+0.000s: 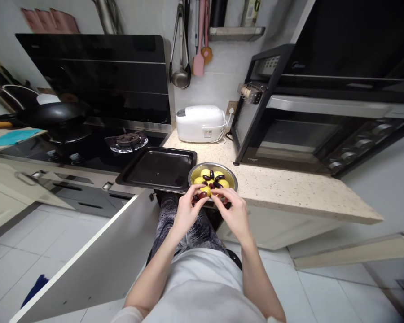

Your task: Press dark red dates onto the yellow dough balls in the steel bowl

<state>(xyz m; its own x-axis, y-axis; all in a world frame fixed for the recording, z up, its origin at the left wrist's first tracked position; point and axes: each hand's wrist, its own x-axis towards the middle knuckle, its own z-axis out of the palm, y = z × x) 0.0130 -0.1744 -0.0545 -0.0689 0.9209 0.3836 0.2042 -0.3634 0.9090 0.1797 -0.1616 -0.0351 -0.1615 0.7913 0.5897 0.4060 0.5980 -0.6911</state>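
Note:
A metal bowl point(234, 178) at the counter's front edge holds several yellow round fruits point(218, 174) and dark purple grape-like fruits point(219, 177). Over the bowl's near side, my left hand point(189, 204) has its thumb and fingers closed around a dark red fruit point(203, 195). My right hand point(231, 205) is just right of it, thumb and fingertips brought close together near the same fruit; whatever lies between them is too small to make out. Left of the bowl lies a black baking tray point(160, 167) with nothing on it.
Behind the bowl stands a white appliance point(201, 123), with a black oven point(289, 134) to the right. A wok point(57, 114) sits on the stove at left. An open cabinet door point(101, 255) juts out below the counter.

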